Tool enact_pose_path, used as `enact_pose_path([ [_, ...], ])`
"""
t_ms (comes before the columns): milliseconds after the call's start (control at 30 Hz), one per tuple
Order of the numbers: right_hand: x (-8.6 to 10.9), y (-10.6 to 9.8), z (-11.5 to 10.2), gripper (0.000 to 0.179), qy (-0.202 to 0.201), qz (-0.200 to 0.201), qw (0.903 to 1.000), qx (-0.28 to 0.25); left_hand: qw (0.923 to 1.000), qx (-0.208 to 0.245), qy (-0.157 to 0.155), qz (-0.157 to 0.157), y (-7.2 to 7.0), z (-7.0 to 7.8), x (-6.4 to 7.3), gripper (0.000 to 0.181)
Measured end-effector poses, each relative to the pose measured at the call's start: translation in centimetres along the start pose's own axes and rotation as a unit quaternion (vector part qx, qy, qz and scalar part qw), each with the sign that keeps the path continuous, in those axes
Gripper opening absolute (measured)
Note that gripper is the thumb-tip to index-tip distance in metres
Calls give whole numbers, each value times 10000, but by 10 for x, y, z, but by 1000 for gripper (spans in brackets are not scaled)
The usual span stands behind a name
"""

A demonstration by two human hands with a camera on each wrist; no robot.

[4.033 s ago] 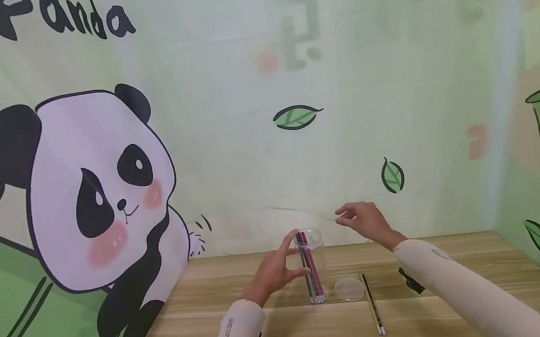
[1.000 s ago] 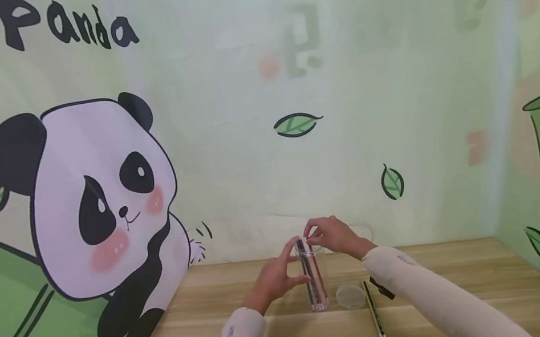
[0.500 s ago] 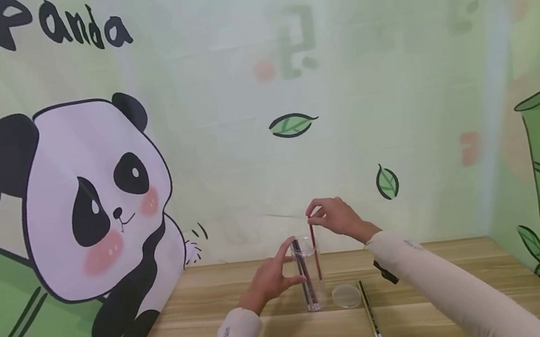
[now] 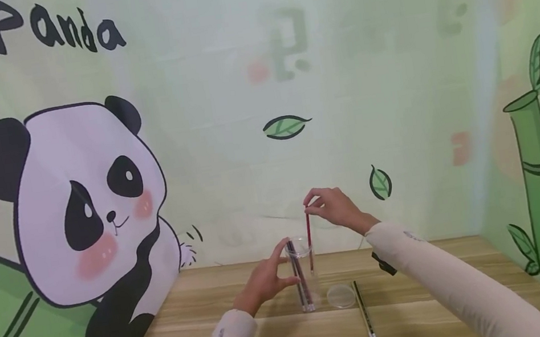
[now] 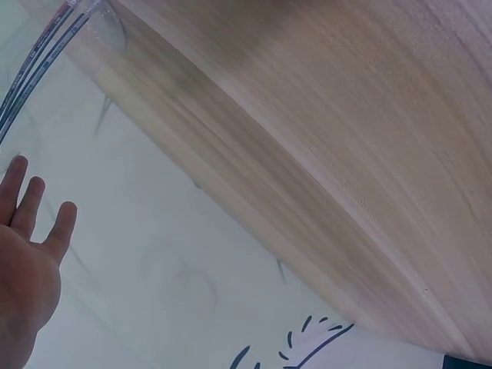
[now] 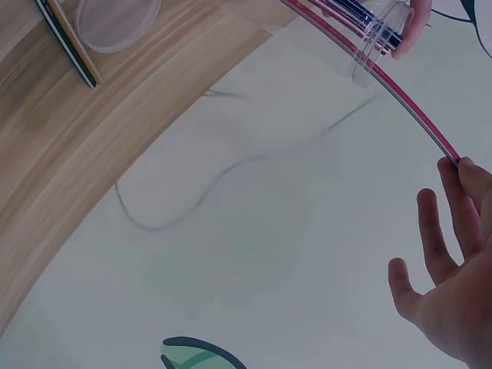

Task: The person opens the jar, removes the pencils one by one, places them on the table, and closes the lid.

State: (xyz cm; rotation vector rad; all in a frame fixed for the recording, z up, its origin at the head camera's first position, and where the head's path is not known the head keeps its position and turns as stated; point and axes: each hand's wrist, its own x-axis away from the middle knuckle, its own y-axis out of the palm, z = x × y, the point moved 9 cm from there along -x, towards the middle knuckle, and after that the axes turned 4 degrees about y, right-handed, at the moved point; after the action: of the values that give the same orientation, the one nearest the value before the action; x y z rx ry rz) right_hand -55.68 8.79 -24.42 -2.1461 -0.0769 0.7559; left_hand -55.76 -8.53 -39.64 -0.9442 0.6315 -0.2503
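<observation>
A clear plastic cylindrical jar [image 4: 312,292] stands upright on the table, several pencils [image 4: 298,279] leaning on its left side. My left hand [image 4: 264,283] holds the jar from the left, thumb low on the wall and index finger at the rim. In the left wrist view, other fingers [image 5: 29,201] of that hand spread beside the pencils. Above the jar, my right hand [image 4: 334,206] pinches a red pencil [image 4: 309,232] by its upper end between thumb and index finger. The pencil hangs nearly upright, its lower part inside the jar; the right wrist view shows the pencil [image 6: 415,108] passing the rim.
A round clear lid [image 4: 341,296] lies on the wooden table [image 4: 423,296] right of the jar. Beside it lie two dark pencils [image 4: 365,310], white ends toward me. A panda-printed cloth backdrop [image 4: 231,185] rises behind the table's far edge.
My right hand came over from the right of the jar, took hold of the red pencil and raised it partway out. My left hand has stayed at the jar.
</observation>
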Motion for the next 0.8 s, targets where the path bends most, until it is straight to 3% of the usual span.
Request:
enact_pose_path([
  [300,-1,-10,0,18,-3,171,9999,22,9999,58,-128,13,2,-2,0,103],
  [533,-4,-11,0,17,-8,232,9997,-53,10000,78,-37,21,3,1,-1,103],
  [800,-9,-17,-9,17,2,299,9995,-138,9993,371,-53,88,2,3,-1,95],
])
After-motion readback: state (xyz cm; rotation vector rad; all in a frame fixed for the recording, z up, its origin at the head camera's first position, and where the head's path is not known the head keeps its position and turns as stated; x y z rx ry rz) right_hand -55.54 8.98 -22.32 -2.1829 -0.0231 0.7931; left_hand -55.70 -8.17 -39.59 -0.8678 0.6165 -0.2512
